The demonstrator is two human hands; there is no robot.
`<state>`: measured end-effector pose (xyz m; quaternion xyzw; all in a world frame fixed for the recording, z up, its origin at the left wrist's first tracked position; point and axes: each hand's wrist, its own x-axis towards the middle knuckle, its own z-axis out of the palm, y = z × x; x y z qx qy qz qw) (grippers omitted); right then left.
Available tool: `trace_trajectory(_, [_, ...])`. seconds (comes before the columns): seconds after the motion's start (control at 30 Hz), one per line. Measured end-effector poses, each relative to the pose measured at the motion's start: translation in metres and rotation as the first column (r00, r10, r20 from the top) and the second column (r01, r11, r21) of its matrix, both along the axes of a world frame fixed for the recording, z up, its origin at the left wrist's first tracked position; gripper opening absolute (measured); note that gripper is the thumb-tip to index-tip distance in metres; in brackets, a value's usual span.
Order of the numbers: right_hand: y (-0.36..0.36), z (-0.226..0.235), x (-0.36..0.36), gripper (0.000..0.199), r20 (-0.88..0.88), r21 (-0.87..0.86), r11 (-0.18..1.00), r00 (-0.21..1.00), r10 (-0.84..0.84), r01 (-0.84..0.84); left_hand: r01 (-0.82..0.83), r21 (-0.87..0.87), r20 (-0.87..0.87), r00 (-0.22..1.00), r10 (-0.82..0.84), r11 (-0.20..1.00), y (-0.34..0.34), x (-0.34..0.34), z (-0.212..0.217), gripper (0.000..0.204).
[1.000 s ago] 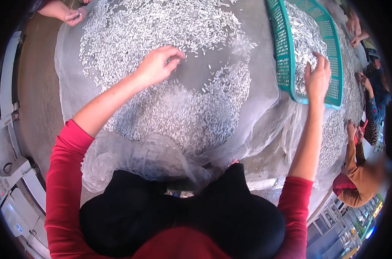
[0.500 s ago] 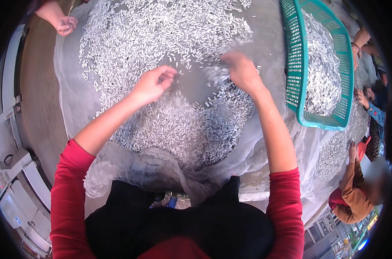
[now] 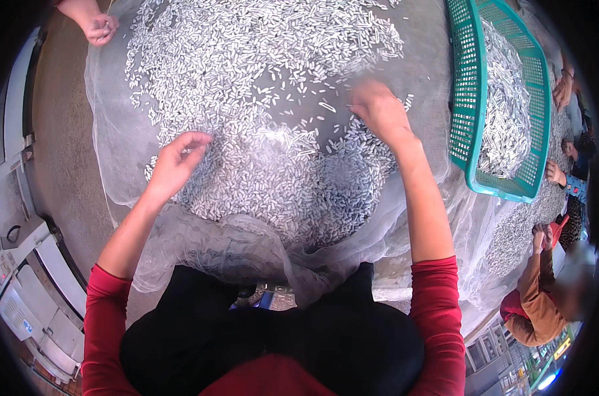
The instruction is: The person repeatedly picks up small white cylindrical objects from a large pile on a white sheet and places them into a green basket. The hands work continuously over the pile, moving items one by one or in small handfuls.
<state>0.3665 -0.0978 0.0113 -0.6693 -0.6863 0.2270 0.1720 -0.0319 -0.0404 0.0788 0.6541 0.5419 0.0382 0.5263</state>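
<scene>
Small pale, silvery oblong pieces lie in a broad heap before me, spread on a grey table under sheer netting. At the heap's left side, my left hand hovers with bent fingers, thumb apart, and nothing seen between them. To the right of a thinned-out grey patch is my right hand, its fingers curled together over the scattered pieces and slightly blurred. What its fingertips hold, if anything, is too small to make out. A few longer pieces lie in the patch between my hands.
A green plastic basket of longer silvery pieces stands at the right. Bunched sheer netting hangs at the near edge. Another person's hand is at the far left. More people's hands work over another spread at right.
My left hand has moved left and nearer to me, away from the middle patch. My right hand has shifted slightly right. More loose pieces lie scattered in the patch between them.
</scene>
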Motion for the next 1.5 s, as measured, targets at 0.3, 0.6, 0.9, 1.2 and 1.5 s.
trace_trajectory(0.3, [-0.007,-0.002,-0.033,0.009,-0.389,-0.141,0.960,0.878,-0.278,0.241,-0.089,0.022,-0.019,0.996,0.089,0.996,-0.017,-0.047,0.019,0.018])
trace_trajectory(0.6, [-0.001,0.020,-0.044,0.011,-0.725,-0.518,0.855,0.531,-0.440,0.002,-0.101,0.078,-0.050,0.993,0.105,0.992,-0.028,-0.066,0.032,0.018])
trace_trajectory(0.9, [0.020,-0.004,-0.125,0.016,-0.386,-0.253,0.946,0.918,0.095,-0.204,-0.159,0.081,-0.092,0.982,0.166,0.984,-0.038,-0.083,0.043,0.018])
trace_trajectory(1.2, [0.028,0.006,-0.105,0.017,-0.418,-0.399,0.892,0.908,0.031,-0.214,-0.181,0.111,-0.106,0.975,0.193,0.977,-0.048,-0.103,0.045,0.018])
trace_trajectory(1.5, [0.020,-0.003,-0.132,0.014,-0.097,-0.168,0.906,0.921,0.377,-0.389,-0.158,0.136,-0.125,0.977,0.176,0.978,-0.048,-0.103,0.048,0.019])
